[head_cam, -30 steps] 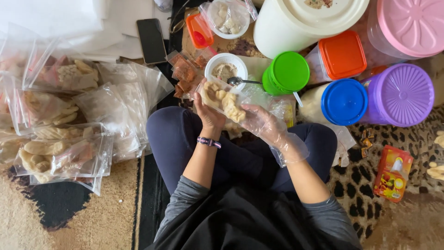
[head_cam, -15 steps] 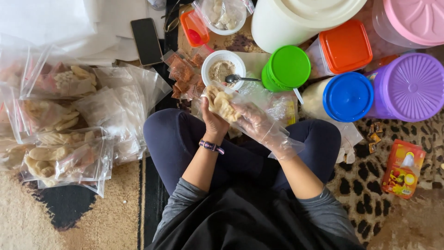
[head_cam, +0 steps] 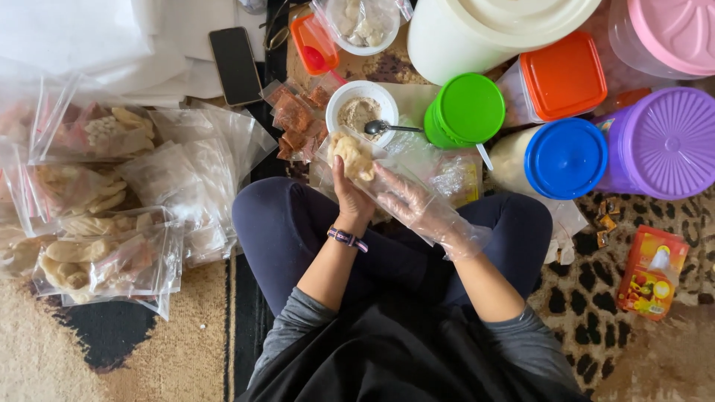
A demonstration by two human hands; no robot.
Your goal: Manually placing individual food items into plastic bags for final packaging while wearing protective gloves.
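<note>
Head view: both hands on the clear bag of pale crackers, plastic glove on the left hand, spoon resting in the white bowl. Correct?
Not quite: the thin plastic glove is on the right hand; the left hand is bare, with a band at the wrist. The head view shows it. Both hands are on the clear bag of pale crackers, and the spoon rests in the white bowl.

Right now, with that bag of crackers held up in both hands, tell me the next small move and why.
Probably press the clear bag flat and close its open end. The bare left hand cups it from below, the gloved right hand lies against its side, and pale crackers already fill it. The filled bags stacked on the person's left suggest it then joins that pile.
</note>
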